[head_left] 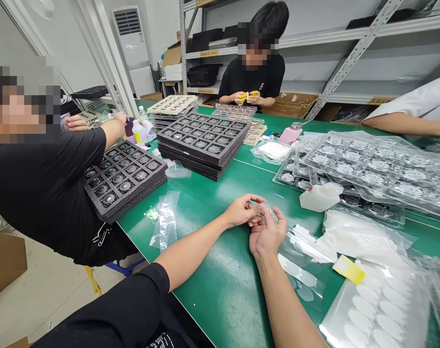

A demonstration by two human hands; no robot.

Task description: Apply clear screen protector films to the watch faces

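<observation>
A small clear piece (266, 208) sits just above the green tabletop (220, 275), pinched between the fingertips of the left hand (242, 210) and the right hand (266, 236), which touch each other. Near them stands a white bottle (319, 197). Clear bags of white oval pads (372, 304) lie to the right, and black foam trays (124, 176) are stacked well apart to the left.

Bare table (214, 203) before black tray stacks (205, 140).

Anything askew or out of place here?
Clear blister trays at right lie fanned, unlike the squared black tray stack. Loose clear bags litter the green table left of the held small clear piece.
</observation>
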